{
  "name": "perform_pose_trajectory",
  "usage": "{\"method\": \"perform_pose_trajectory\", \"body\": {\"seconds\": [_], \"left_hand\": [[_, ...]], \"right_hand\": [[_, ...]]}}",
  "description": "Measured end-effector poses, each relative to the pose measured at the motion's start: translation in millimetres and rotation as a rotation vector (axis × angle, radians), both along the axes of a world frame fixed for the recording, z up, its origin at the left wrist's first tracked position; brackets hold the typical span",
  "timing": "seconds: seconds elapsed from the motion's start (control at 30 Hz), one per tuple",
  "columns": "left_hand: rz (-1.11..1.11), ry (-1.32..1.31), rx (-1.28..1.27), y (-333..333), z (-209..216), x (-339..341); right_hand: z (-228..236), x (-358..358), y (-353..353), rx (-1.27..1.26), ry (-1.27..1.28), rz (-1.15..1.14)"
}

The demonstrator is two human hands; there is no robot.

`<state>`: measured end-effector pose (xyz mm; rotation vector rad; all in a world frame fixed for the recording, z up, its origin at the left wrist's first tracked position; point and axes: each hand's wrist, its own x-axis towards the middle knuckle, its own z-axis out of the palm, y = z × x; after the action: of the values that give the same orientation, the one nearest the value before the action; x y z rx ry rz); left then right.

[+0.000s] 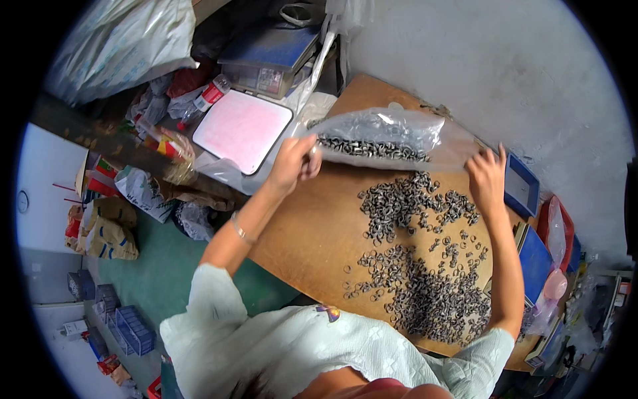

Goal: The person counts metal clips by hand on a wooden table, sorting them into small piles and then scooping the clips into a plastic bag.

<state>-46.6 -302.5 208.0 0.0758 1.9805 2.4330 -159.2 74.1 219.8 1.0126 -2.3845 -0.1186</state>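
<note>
A clear plastic bag (392,126) stretches sideways between my two hands above the far part of the brown table (299,233). Small dark metal rings (372,149) lie along the bag's lower side. My left hand (296,161) is closed on the bag's left end. At the other end, my right hand (486,174) pinches the bag's plastic edge, with one finger raised. Many loose metal rings (432,286) are spread over the table in front of me, some piled, some scattered singly.
Left of the bag stands a scale with a pinkish-white top (244,130), a plastic bottle (212,93) beside it. A blue tray (521,184) sits against the wall (478,60) at right, near blue boxes (533,263). Blue crates (135,329) stand on the green floor (159,272).
</note>
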Motion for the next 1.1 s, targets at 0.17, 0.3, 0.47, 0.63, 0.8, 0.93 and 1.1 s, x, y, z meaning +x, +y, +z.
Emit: {"method": "perform_pose_trajectory", "body": {"seconds": [0.17,0.3,0.47,0.63,0.8,0.93,1.1], "left_hand": [[0.042,-0.1,-0.077,13,-16,17],[0.024,-0.111,-0.07,19,-33,43],[-0.08,-0.187,-0.132,29,-56,72],[-0.145,-0.231,-0.17,35,-64,83],[-0.192,-0.279,-0.791,30,-55,87],[0.287,0.01,-1.154,61,-46,83],[0.396,0.363,-1.238,87,-44,36]], "right_hand": [[-24,35,9,-0.056,-0.044,-0.018],[-23,63,7,-0.137,-0.263,-0.084],[-26,69,3,-0.486,-0.588,-0.128],[-54,42,-31,-0.189,-0.419,-0.326],[-70,34,-62,-0.395,-0.721,-0.466],[-143,18,-31,-0.664,-1.197,-0.536],[-114,37,-67,-1.456,-1.717,-0.669]]}}
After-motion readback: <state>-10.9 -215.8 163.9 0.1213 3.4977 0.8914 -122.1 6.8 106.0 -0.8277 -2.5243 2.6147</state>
